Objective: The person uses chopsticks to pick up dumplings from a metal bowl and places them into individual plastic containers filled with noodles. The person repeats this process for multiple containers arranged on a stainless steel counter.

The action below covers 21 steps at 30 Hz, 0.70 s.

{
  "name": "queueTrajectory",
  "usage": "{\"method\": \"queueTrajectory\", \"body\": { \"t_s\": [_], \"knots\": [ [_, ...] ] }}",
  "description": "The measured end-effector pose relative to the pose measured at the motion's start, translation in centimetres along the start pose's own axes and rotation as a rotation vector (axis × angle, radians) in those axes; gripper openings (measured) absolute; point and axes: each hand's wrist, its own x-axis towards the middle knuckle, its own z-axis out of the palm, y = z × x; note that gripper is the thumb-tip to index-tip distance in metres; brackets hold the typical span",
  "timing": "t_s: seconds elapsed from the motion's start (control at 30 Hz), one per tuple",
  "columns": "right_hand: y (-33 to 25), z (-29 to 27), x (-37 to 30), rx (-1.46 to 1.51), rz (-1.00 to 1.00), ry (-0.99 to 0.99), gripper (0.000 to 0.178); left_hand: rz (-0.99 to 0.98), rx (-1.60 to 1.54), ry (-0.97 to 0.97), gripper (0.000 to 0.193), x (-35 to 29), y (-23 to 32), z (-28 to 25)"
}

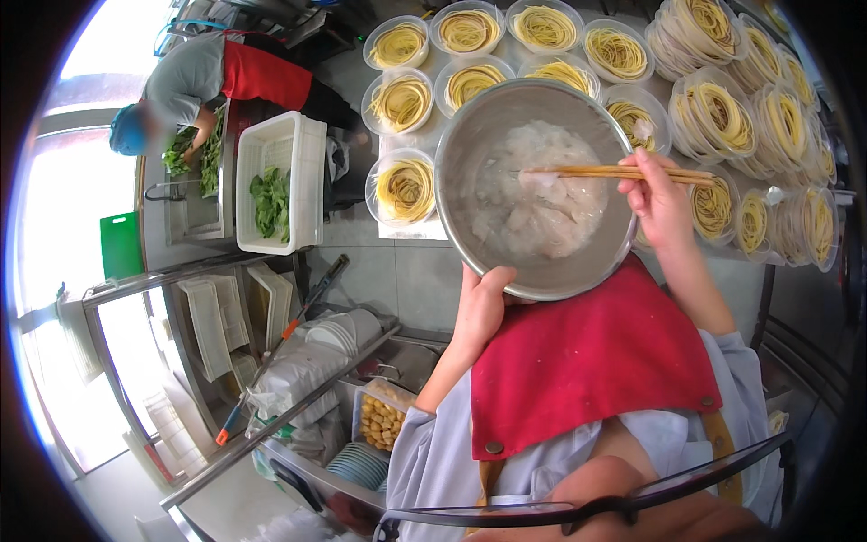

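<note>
My left hand grips the near-left rim of a large steel mixing bowl, its thumb lying over the edge. Inside lies a heap of pale, translucent, wet pieces, perhaps raw seafood or sliced meat; I cannot tell which. In my right hand is a pair of wooden chopsticks, held across the bowl's right rim. Their tips touch a whitish piece in the heap. Just beyond the bowl's right edge, a clear plastic bowl of noodles has a similar pale piece on top.
Clear bowls of yellow noodles stand in rows on the table, with stacked ones at right. At far left, a person in a red apron handles greens beside a white crate. Lower left are plates and a tub of yellowish pieces.
</note>
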Motion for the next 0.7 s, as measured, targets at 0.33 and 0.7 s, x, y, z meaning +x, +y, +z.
{"method": "queueTrajectory", "body": {
  "t_s": [0.33, 0.7],
  "knots": [
    [1.2, 0.8, -0.6, -0.649, -0.169, -0.054, 0.022, -0.004, -0.013, -0.050, 0.050, 1.4, 0.3, -0.1],
    [2.1, 0.3, 2.2, 0.028, 0.228, -0.023, 0.026, 0.030, -0.037, -0.031, 0.044, 1.7, -0.2, -0.3]
  ]
}}
